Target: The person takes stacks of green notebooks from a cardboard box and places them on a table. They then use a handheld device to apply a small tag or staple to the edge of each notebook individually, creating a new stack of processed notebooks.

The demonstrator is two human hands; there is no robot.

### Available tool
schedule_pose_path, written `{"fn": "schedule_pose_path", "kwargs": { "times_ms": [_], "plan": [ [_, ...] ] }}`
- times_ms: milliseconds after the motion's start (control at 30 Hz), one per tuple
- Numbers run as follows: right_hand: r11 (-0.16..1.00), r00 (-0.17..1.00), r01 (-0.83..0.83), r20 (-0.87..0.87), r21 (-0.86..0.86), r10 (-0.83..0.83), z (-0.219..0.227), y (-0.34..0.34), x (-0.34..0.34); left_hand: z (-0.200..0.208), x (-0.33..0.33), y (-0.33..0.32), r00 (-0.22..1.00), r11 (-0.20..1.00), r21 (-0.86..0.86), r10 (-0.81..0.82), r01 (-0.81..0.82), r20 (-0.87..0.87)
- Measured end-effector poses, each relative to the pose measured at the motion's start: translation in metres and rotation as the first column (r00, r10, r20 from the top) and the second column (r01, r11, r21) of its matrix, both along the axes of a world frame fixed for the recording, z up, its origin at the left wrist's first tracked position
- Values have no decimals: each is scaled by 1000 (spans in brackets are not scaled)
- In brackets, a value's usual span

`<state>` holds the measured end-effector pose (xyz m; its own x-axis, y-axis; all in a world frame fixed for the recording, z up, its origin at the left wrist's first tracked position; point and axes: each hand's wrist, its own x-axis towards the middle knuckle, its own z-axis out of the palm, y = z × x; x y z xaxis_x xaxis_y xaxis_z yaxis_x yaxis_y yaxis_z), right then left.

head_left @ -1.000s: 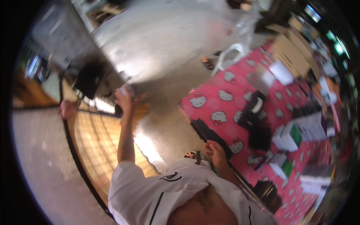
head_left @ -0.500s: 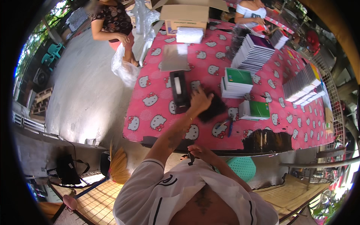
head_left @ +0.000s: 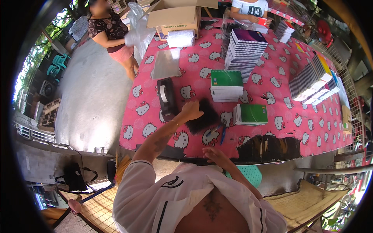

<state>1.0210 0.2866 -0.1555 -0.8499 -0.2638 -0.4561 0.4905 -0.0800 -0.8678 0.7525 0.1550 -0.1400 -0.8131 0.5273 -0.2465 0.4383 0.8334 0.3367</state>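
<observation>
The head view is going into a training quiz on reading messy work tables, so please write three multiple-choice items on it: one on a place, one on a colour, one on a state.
1. Where does the black tape dispenser stand?
A. on the pink tablecloth, left of the left hand
B. inside the cardboard box
C. on the concrete floor

2. What colour is the cover of the notebook lying right of the left hand?
A. yellow
B. green
C. white

3. How is the left hand?
A. flat and empty on the cloth
B. closed on a black bundle
C. hanging below the table edge

Answers: 1 A, the dispenser sits on the cloth just left of the raised forearm. 2 B, its top cover is plainly green. 3 B, the fingers are curled at the bundle's upper end.
</observation>
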Motion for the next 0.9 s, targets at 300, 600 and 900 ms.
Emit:
{"fn": "schedule_pose_path", "kwargs": {
  "times_ms": [300,600,900],
  "plan": [
    [961,987,140,112,-239,-116,-13,14,1,0,-34,-24,940,867,437,95,-239,327],
    [905,963,231,220,-358,-159,-19,22,4,36,-180,26,836,687,602,12,-406,549],
    [877,925,363,235,-316,-298,-13,10,10,-3,-350,117,974,877,425,206,-225,90]
  ]
}}
